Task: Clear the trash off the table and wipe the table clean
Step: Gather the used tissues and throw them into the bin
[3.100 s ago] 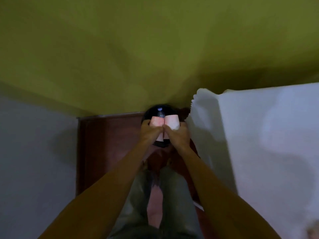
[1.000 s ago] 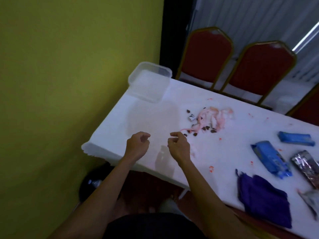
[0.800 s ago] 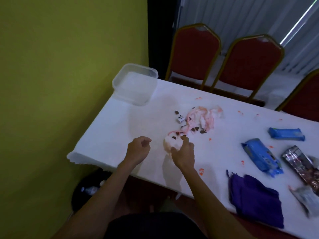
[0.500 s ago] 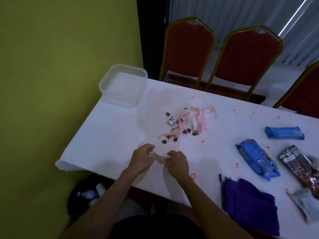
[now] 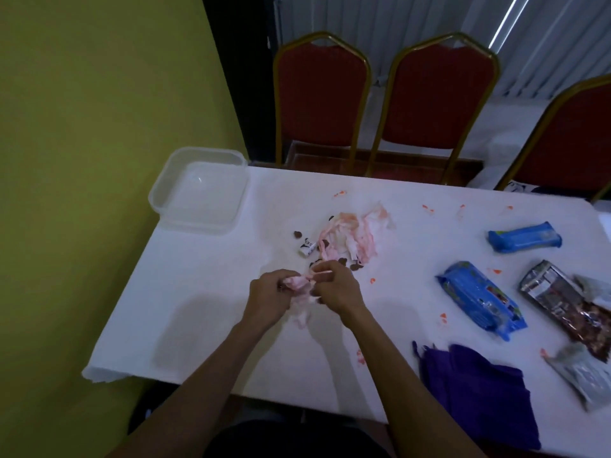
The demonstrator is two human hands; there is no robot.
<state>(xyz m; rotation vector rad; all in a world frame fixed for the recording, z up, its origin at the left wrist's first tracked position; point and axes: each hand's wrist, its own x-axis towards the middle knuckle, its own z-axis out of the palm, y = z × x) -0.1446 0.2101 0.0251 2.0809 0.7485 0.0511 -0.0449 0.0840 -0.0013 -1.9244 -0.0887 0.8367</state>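
Since half a second ago, both hands have gathered more of the pink-stained white tissue wad (image 5: 301,283) between them, and the bundle now bulges out above the fingers where only a thin strip showed before. The left hand (image 5: 269,297) is curled around the left side of the wad, fingers closed onto it. The right hand (image 5: 337,289) pinches the right end between thumb and fingertips, knuckles raised. A loose tail of the same tissue hangs below the hands and appears to touch the white tablecloth-covered table (image 5: 198,292), though motion blur makes that contact uncertain.

Just beyond the hands lies the remaining heap of torn pink-and-white tissue strips (image 5: 350,238), with small dark brown crumbs (image 5: 355,266) scattered around its near edge and a small black-and-white wrapper (image 5: 307,250) at its left. Small orange-red flecks (image 5: 429,209) dot the cloth farther out.

At the far left corner of the table sits a clear square plastic container (image 5: 198,190), overhanging the edge slightly. To the right lie two blue snack packets, one long and farther back (image 5: 524,241), one larger and nearer (image 5: 482,304). Beside them are a torn silver foil wrapper (image 5: 568,302) and a grey crumpled packet (image 5: 582,375). A folded purple cloth (image 5: 479,391) rests near the front edge, right of the right forearm. Three red padded chairs with gold frames (image 5: 320,94) stand behind the table against pale curtains; a yellow-green wall (image 5: 99,127) runs along the left.
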